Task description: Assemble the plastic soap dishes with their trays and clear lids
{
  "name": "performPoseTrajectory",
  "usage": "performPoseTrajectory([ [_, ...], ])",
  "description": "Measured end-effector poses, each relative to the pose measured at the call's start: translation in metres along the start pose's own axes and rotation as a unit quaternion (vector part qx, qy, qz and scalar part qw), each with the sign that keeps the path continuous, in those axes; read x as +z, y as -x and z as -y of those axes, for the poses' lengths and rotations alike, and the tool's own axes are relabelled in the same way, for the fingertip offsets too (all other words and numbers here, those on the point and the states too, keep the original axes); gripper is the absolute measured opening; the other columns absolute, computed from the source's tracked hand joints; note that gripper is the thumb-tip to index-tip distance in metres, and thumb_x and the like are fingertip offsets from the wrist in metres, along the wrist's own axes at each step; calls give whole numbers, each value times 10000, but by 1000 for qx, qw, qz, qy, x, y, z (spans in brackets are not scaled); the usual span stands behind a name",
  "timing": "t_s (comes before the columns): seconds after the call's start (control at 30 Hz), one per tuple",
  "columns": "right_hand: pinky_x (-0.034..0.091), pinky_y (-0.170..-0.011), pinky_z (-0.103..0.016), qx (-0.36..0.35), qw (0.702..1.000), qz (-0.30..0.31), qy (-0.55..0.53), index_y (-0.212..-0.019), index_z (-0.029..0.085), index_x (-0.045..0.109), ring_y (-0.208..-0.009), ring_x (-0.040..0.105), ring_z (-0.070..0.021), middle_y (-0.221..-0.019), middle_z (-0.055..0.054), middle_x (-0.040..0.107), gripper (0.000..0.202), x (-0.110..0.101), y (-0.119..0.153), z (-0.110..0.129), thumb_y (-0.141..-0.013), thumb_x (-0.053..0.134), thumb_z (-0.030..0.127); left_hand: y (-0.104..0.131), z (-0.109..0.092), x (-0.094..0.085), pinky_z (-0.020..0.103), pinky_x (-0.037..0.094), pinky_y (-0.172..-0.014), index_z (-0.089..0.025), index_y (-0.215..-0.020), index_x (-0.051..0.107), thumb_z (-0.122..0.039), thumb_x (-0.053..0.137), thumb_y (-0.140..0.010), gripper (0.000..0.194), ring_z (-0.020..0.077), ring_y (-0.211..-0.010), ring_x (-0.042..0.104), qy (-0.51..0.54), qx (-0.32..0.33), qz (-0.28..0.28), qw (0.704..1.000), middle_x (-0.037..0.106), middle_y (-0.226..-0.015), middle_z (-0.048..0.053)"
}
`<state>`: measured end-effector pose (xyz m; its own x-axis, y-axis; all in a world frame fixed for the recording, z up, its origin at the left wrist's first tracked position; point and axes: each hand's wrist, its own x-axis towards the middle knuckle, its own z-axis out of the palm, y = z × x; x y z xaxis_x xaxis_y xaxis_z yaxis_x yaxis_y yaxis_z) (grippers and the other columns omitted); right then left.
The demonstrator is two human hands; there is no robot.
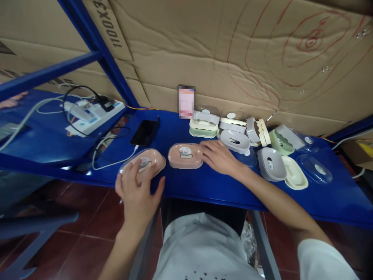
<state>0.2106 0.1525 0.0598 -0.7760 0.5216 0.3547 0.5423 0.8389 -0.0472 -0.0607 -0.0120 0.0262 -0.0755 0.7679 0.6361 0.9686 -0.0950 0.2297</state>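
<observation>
Two pink oval soap dishes with clear lids and round labels lie side by side near the front of the blue table. My left hand [139,188] is over the left pink soap dish [153,157], its fingers spread across the lid and its thumb held apart. At the right end of the other pink soap dish [179,159] is my right hand [218,155]. Its fingers are stretched out and touch that end; the thumb is hidden. Close to the right hand sits a grey soap dish [234,146] with a slotted insert.
Several green, cream and grey dish parts, among them a grey dish [271,165], a cream tray [295,177] and a clear lid [316,169], cover the table's right side. A black phone [143,132], white cable and power strip [96,118] are at left. Cardboard [186,46] walls the back.
</observation>
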Motion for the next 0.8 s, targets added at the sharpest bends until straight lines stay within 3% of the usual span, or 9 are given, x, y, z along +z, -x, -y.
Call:
performPoseTrajectory([
  [0.1,419,-1149,-489,8,1000,8,17,-1469,167,616,-1415,556,-294,-1595,-116,603,421,0,-69,-35,-1182,340,302,6,14,4,885,272,-1173,-355,-1650,397,-285,693,-1026,695,531,-1599,340,-20,-56,20,998,400,-1713,212],
  [0.2,396,-1123,-521,45,996,56,60,-1371,102,637,-1409,528,-347,-1655,-151,538,398,2,-130,-65,-1169,337,267,11,25,9,847,320,-1175,-326,-1633,430,-271,674,-1027,656,509,-1591,362,0,-64,31,997,418,-1695,226],
  [0.33,390,-1064,-545,54,994,65,73,-1317,52,637,-1302,552,-388,-1573,-231,591,425,10,-169,-86,-1148,299,248,18,37,10,697,405,-1212,-280,-1524,556,-231,717,-996,554,449,-1546,460,21,-43,0,999,497,-1623,214],
  [0.43,385,-1052,-559,55,994,60,70,-1305,44,648,-1283,550,-402,-1580,-262,572,461,16,-172,-87,-1142,275,259,23,43,8,655,424,-1216,-265,-1463,592,-210,758,-970,523,431,-1517,503,27,-23,-14,999,535,-1582,206],
  [0.53,386,-1067,-552,43,996,53,57,-1319,97,671,-1334,536,-395,-1640,-216,532,467,17,-158,-72,-1156,288,307,27,50,6,653,450,-1199,-267,-1414,605,-181,790,-941,516,427,-1497,526,34,-5,-21,999,555,-1551,193],
  [0.67,409,-1083,-478,-35,997,68,-26,-1371,187,677,-1353,573,-325,-1570,-140,616,449,7,-117,-31,-1170,380,457,29,63,3,667,458,-1190,-256,-1339,628,-171,820,-912,476,435,-1472,546,37,2,-34,999,566,-1519,200],
  [0.8,430,-1063,-451,-107,989,89,-57,-1434,219,648,-1278,614,-312,-1428,-134,691,561,-6,-74,8,-1071,578,640,28,77,2,687,453,-1187,-239,-1302,640,-190,807,-922,418,453,-1484,521,37,-12,-38,999,545,-1522,218],
])
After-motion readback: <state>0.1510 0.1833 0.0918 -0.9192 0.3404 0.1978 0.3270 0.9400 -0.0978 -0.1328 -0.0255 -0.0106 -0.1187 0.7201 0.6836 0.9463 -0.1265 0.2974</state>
